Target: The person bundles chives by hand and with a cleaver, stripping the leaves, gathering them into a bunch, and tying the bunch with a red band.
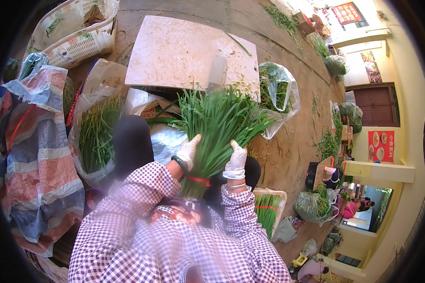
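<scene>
A thick bunch of green chives point(215, 125) stands between my knees, its leafy tops fanned out toward the board. A red band point(198, 180) is wrapped around its lower part. My left hand point(188, 152), in a white glove, is closed around the left side of the bunch, thumb toward the leaves. On the other side my right hand point(236, 160), gloved too, grips the leaves. Both hands are above the band. Beyond the leaf tips, a cleaver point(217, 71) lies on a pale cutting board point(179, 52) strewn with green and whitish scraps.
Clear bags of greens point(99, 127) stand left, beside a striped woven sheet point(42, 155). A white plastic basket point(82, 47) is at the far left. A tray point(282, 200) with banded chives sits by my right thigh. Other people point(354, 207) and bagged greens are farther right.
</scene>
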`<state>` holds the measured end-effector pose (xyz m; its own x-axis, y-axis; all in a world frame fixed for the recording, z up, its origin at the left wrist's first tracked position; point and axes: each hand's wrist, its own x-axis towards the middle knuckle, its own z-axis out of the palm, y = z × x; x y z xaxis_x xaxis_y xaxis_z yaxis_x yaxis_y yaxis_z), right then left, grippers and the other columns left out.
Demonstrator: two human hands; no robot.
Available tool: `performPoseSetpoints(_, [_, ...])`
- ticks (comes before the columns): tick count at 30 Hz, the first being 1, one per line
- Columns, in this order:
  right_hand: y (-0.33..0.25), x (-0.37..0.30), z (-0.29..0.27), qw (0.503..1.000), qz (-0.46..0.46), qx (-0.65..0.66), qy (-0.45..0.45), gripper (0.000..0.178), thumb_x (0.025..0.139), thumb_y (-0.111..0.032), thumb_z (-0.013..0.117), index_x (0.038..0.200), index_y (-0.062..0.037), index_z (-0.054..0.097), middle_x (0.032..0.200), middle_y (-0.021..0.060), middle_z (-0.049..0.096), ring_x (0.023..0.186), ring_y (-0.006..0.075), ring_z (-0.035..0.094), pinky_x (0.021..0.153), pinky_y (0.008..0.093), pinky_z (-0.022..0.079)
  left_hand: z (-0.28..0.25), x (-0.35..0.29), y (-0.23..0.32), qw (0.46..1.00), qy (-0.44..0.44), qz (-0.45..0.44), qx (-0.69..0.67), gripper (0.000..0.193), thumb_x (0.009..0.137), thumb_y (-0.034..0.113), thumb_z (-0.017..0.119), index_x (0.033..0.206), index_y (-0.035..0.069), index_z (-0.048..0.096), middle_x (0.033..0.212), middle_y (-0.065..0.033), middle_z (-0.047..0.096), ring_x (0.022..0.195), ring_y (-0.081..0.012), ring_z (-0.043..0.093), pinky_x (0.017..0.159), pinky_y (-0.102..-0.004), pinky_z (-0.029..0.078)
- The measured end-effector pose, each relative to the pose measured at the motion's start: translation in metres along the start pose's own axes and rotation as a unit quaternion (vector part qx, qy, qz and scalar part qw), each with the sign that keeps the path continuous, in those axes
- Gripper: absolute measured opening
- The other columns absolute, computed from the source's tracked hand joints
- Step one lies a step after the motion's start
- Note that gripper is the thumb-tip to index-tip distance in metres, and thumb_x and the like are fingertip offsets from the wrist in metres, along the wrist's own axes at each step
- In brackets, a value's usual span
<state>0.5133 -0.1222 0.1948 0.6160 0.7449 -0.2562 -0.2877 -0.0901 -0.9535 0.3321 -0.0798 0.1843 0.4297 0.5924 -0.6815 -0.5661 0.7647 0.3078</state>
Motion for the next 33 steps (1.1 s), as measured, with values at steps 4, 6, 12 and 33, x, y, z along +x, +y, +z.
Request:
performPoseSetpoints(4, [-0.016,-0.005,0.01,0.997,0.027,-0.03,-0.067,0.028,0.093,-0.017,0.068,0.116,-0.0006,0.063,0.106,0.003,0.066,0.09,0.0143,0.061,0.081,0.0298,0.05,0.005,0.008,-0.01,0.991,-0.063,0.086,0.083,0.061,0.089,0.028,0.074,0.139,0.006,0.047,0.121,-0.0091,0.064,0.105,-0.0224,0.064,0.092,-0.037,0.053])
performPoseSetpoints(6, [-0.017,-0.007,0.021,0.986,-0.008,-0.12,-0.111,0.043,0.091,-0.022,0.073,0.126,-0.0028,0.058,0.114,0.0034,0.063,0.099,0.0151,0.057,0.089,0.0313,0.047,0.009,0.005,-0.01,0.968,-0.123,0.143,0.167,0.069,0.087,0.023,0.076,0.144,0.007,0.041,0.126,-0.0085,0.062,0.11,-0.0217,0.061,0.096,-0.035,0.05])
performPoseSetpoints(12, [-0.022,0.0,0.021,0.978,-0.058,-0.183,-0.08,0.026,0.089,-0.003,0.072,0.114,-0.0025,0.067,0.103,-0.0001,0.069,0.088,0.0108,0.062,0.082,0.0271,0.05,0.014,0.002,0.011,0.992,-0.04,0.052,0.107,0.031,0.083,0.012,0.073,0.112,0.002,0.067,0.099,-0.0081,0.071,0.086,-0.0211,0.068,0.081,-0.0363,0.056])
performPoseSetpoints(33, [-0.024,-0.012,0.028,0.955,-0.169,-0.237,-0.055,0.068,0.082,0.003,0.072,0.143,-0.0014,0.043,0.131,0.0069,0.059,0.114,0.0187,0.058,0.1,0.0303,0.045,0.0,-0.005,0.004,0.98,-0.159,0.047,0.112,0.038,0.091,0.022,0.07,0.122,0.003,0.062,0.107,-0.0076,0.071,0.092,-0.021,0.068,0.085,-0.0358,0.056])
